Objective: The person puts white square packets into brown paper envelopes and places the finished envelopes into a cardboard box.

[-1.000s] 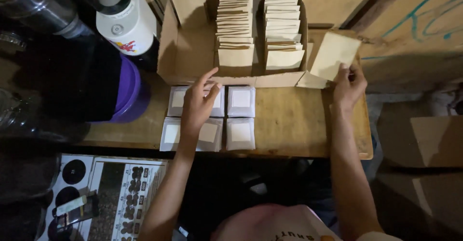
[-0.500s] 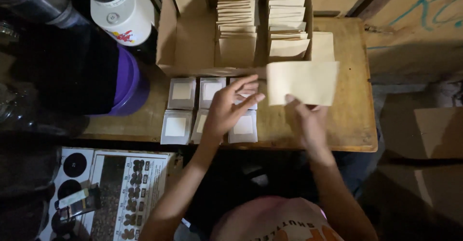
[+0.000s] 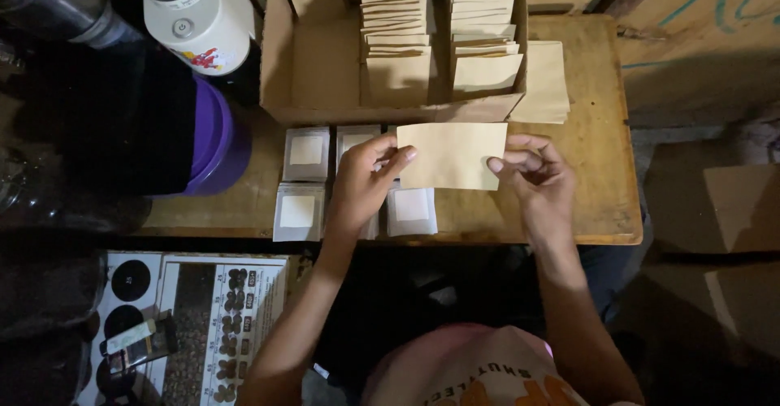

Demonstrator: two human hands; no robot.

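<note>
My left hand (image 3: 361, 183) and my right hand (image 3: 532, 174) hold a flat brown paper envelope (image 3: 451, 156) by its two short ends, level above the wooden table (image 3: 601, 187). Under and beside the left hand lie several small white packets (image 3: 306, 153) in two rows. Behind them an open cardboard box (image 3: 313, 73) holds two upright rows of brown envelopes (image 3: 396, 28). A small stack of the same envelopes (image 3: 546, 81) lies on the table to the right of the box.
A white thermos (image 3: 203, 16), a purple tub (image 3: 215, 134) and a dark bag stand at the left. Printed sheets (image 3: 211, 317) lie below the table's near edge. Cardboard boxes (image 3: 723, 211) sit on the right.
My right hand lifted an envelope from the stack at the right and brought it to the middle. My left hand rose off the white packets and took its other end.
</note>
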